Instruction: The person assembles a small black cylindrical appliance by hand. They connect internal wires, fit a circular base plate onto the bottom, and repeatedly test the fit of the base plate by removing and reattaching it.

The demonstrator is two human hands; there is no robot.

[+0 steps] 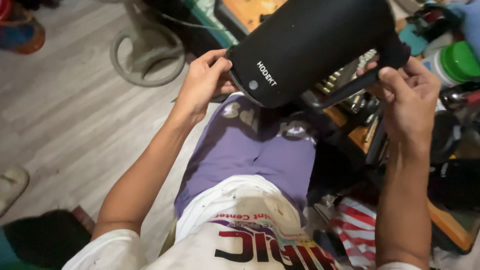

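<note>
A large black cylindrical speaker (310,45) is held up over my lap, tilted, with a small round button on its near end. My left hand (202,82) grips the near end's rim from the left. On the right, my right hand (407,92) holds the speaker's black carrying strap (350,87), fingers curled round it. Below the speaker lie my purple shorts (250,155) and white printed shirt (245,230).
A toolbox tray (355,135) with metal sockets and tools sits to the right under the speaker. A green-lidded jar (457,62) stands at the far right. A fan base ring (150,55) rests on the grey wood floor. A red-striped cloth (357,227) lies near my right side.
</note>
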